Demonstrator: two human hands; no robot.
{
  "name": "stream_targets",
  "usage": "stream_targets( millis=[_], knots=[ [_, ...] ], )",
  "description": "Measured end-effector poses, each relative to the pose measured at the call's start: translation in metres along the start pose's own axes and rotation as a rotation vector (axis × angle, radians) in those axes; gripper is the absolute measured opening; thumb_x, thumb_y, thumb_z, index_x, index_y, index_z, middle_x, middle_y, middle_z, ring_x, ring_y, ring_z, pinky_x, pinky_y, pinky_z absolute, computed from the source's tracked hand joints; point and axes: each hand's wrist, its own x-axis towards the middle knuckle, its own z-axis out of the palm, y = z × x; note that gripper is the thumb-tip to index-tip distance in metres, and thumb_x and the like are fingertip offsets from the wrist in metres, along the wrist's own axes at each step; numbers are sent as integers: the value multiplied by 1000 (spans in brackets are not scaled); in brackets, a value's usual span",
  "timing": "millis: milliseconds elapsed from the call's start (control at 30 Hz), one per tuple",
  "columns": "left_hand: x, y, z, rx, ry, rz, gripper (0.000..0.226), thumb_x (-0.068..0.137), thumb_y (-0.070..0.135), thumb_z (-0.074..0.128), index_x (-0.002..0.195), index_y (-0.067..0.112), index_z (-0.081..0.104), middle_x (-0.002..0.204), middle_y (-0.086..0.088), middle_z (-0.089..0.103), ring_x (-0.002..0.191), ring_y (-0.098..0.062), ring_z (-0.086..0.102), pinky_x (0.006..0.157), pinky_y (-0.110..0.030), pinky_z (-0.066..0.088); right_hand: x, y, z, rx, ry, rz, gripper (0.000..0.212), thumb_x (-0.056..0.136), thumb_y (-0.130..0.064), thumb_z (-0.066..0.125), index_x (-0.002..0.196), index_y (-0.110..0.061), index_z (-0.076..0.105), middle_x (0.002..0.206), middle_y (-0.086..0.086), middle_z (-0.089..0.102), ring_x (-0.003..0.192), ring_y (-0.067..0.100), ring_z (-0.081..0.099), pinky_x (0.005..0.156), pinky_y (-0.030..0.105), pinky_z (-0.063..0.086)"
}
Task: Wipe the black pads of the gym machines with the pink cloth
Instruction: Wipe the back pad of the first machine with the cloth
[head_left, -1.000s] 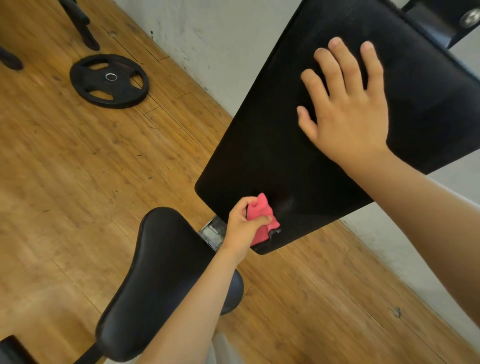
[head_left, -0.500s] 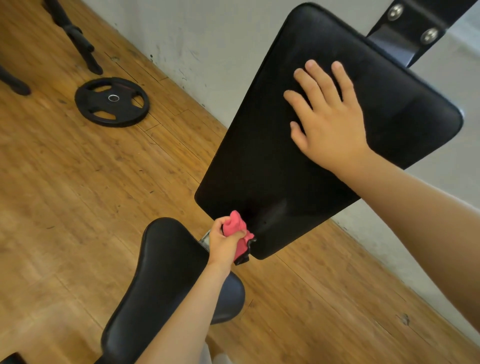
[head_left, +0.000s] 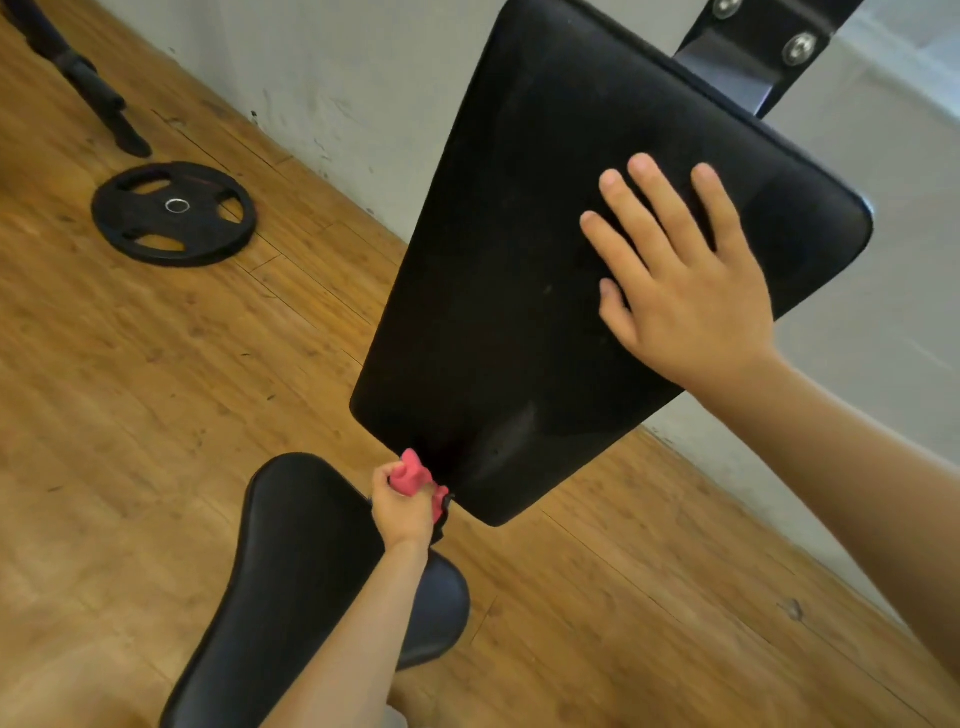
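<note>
While the right hand stays flat on the upper part of the tilted black back pad, fingers straight and spread, the left hand has slid the bunched pink cloth leftward along the pad's lower edge since a second ago. It now grips the cloth in curled fingers at the bottom corner, just above the black seat pad. A metal bracket with two bolts carries the back pad at top right. On the wooden floor lies a black weight plate; any lettering on it looks too small to read.
</note>
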Motion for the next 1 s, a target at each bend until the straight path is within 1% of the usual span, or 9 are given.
stream_targets(
  millis=[67, 200, 367, 600, 667, 767, 833, 900, 1000],
  knots=[
    [-2, 0, 9, 33, -21, -14, 24, 86, -9, 57, 102, 8, 51, 92, -4, 56, 76, -14, 59, 52, -14, 48, -1, 1, 1, -23, 15, -1, 49, 101, -28, 35, 145, -9, 37, 154, 16, 31, 144, 32, 25, 116, 51, 17],
    [-4, -1, 22, 5, -27, -61, 23, 85, -9, 55, 95, 11, 52, 93, -3, 55, 92, -25, 57, 68, -25, 47, 1, -2, 3, -37, 45, 1, 48, 100, -28, 35, 144, -9, 40, 153, 15, 34, 143, 32, 28, 116, 50, 18],
    [-21, 12, 34, -9, -122, -3, 30, 84, -5, 60, 87, 25, 53, 102, -14, 61, 88, -32, 66, 78, -42, 57, 1, -1, 3, -60, 58, 11, 48, 99, -28, 36, 143, -9, 42, 152, 14, 36, 142, 32, 30, 115, 50, 16],
    [-68, 57, 64, -60, -201, 144, 26, 86, -7, 61, 101, 14, 54, 85, 1, 60, 58, -1, 66, 52, -13, 50, 2, -2, 1, -62, 18, 21, 49, 99, -28, 34, 145, -11, 38, 154, 13, 32, 144, 31, 27, 116, 50, 16],
    [-79, 71, 71, -21, -244, 193, 27, 85, -2, 64, 100, 19, 55, 98, 4, 58, 71, 0, 65, 54, -14, 49, 2, -2, 1, -60, 11, 21, 49, 99, -28, 34, 145, -11, 37, 154, 13, 31, 144, 31, 26, 116, 50, 15],
    [-84, 78, 69, 60, -294, 259, 32, 83, 4, 68, 94, 31, 55, 118, 7, 53, 104, -9, 55, 73, -20, 50, 3, -2, 0, -69, 1, 17, 49, 99, -29, 34, 145, -11, 37, 155, 13, 31, 144, 31, 25, 116, 49, 15],
    [-80, 75, 59, 94, -312, 243, 34, 82, 2, 68, 93, 32, 56, 116, 9, 54, 106, -10, 55, 83, -30, 53, 2, -2, -1, -70, -8, 20, 50, 99, -29, 33, 145, -11, 36, 155, 13, 30, 145, 31, 24, 117, 49, 12],
    [-71, 64, 45, 58, -267, 173, 31, 83, -1, 67, 96, 25, 58, 106, 8, 57, 89, -8, 62, 76, -29, 56, 2, -2, -1, -69, -14, 19, 50, 99, -29, 33, 146, -11, 35, 155, 14, 29, 145, 31, 23, 117, 49, 10],
    [-50, 40, 22, 0, -116, 63, 21, 87, -2, 62, 103, 10, 57, 96, -4, 61, 73, -13, 65, 53, -14, 51, 2, -2, 0, -76, -9, 19, 50, 100, -30, 33, 146, -11, 36, 155, 13, 30, 145, 31, 24, 116, 49, 11]
  ],
)
